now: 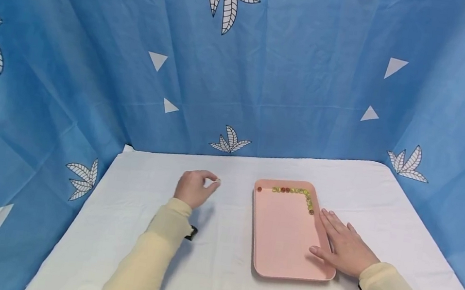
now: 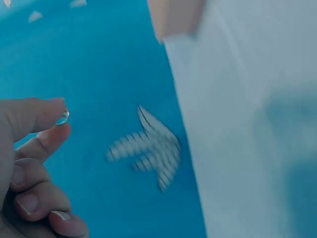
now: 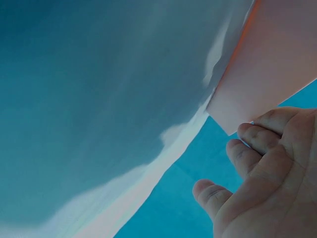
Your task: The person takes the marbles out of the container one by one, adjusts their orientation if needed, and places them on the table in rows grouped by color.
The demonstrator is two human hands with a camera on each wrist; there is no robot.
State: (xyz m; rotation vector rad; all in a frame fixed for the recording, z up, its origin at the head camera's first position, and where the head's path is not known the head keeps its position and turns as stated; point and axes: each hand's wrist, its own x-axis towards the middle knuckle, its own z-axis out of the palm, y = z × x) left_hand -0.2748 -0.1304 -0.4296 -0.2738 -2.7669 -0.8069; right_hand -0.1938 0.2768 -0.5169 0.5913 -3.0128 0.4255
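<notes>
My left hand (image 1: 194, 188) is raised over the white cloth, left of the pink tray (image 1: 286, 240). Between thumb and forefinger it pinches a small clear glass bead (image 2: 63, 118); the other fingers curl in toward the palm. My right hand (image 1: 344, 248) lies along the tray's right side, fingers straight and the thumb over the rim. In the right wrist view its fingertips (image 3: 246, 130) come right up to the tray wall (image 3: 267, 74). Inside the tray, yellow-green beads (image 1: 308, 203) and red beads (image 1: 285, 190) line the far edge and bend down the right side. One reddish bead (image 1: 259, 189) sits alone in the far left corner.
A white cloth (image 1: 213, 289) covers the table under both arms. Behind and at both sides hangs a blue curtain (image 1: 303, 76) with leaf and triangle prints, meeting the table's far edge.
</notes>
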